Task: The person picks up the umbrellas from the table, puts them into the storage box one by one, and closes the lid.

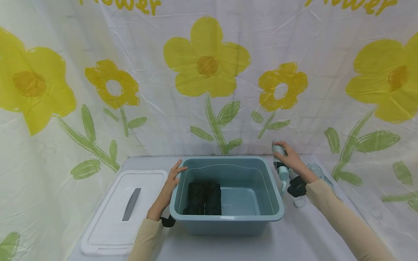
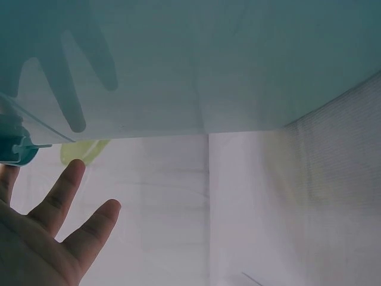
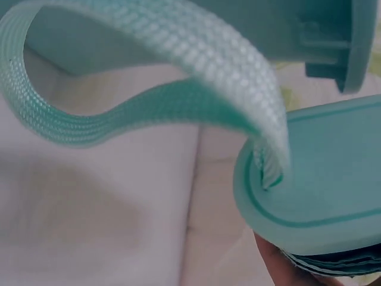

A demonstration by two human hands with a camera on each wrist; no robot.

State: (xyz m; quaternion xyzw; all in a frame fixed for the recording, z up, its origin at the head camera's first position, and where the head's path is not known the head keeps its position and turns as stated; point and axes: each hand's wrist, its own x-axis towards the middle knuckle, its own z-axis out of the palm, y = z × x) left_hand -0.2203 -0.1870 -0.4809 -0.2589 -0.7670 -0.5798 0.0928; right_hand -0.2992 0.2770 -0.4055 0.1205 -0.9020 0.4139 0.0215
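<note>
A light teal folding umbrella (image 1: 283, 173) is in the grip of my right hand (image 1: 290, 157), held just beyond the right rim of a blue-grey plastic tub (image 1: 228, 218). Its handle end (image 3: 321, 173) points down, with a woven wrist strap (image 3: 208, 47) looping from it in the right wrist view. My left hand (image 1: 171, 177) is at the tub's left rim, fingers spread, with fingertips at the edge. Inside the tub, two dark folded bundles (image 1: 196, 197) lie side by side against the left wall.
A white lid (image 1: 104, 224) with a grey handle lies on the table left of the tub. Crumpled pale blue fabric (image 1: 321, 174) and a small whitish round thing (image 1: 299, 202) are at the right, partly behind my right wrist. A flower-print curtain (image 1: 156, 119) hangs behind the table.
</note>
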